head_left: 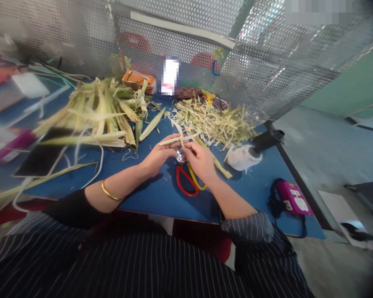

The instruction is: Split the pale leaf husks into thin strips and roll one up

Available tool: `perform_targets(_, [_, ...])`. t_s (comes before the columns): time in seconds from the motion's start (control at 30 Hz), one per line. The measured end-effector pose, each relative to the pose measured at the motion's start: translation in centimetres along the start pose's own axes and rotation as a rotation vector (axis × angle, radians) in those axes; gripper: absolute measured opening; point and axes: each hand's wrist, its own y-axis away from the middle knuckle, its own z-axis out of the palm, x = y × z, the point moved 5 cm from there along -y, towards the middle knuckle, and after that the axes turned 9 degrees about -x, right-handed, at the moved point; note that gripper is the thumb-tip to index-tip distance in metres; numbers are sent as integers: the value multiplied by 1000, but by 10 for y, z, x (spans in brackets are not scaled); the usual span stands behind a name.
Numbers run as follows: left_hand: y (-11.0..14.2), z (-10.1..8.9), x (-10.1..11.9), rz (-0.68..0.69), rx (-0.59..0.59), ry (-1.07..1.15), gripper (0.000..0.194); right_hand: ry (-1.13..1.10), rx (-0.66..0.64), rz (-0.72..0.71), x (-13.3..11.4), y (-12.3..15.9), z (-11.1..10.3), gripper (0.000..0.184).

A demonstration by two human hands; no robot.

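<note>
Between my two hands is a pale strip of corn husk (170, 141), with a knot-like crossing near the fingertips and loose ends sticking out. My left hand (161, 156) is closed on its left part, thumb toward the strip. From the other side my right hand (202, 160) pinches it close to the crossing. Below the hands a pair of scissors (187, 193) lies on the blue table (149, 194), one handle red and one yellow; its blades are partly hidden by the hands. A longer green-yellow husk strip (222, 169) lies just beyond my right hand.
Left stands a heap of corn husks (96, 107); behind the hands, a pile of shredded husk (211, 120). A lit phone (170, 76) leans by a perforated metal screen (180, 45). Right are a white thread spool (244, 158) and a purple box (294, 198). White cables (101, 159) loop at left.
</note>
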Motion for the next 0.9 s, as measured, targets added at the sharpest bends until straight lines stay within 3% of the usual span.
perform_targets(0.17, [2,-1,10,-99,-163,92,45,509,127,-174,-10,3,-18,25])
perform_targets(0.33, [0,-7,16,-162,-140,53,50,877,137,-365,-25,7,-17,27])
perform_targets(0.43, [-1,-13,14,-139,-68,-68,47,967,133,-397,-27,7,-15,27])
perform_targets(0.57, [-3,-21,9,-245,-16,-92,56,1027,155,-453,-25,6,-18,28])
perform_targets(0.63, [-3,-27,12,-289,28,-124,65,1059,189,-487,-24,5,-21,28])
perform_targets(0.73, [-3,-32,20,-262,87,-274,60,1098,233,-532,-24,5,-23,28])
perform_targets(0.9, [-3,-23,23,-167,17,-491,46,1108,177,-580,-24,4,-18,29])
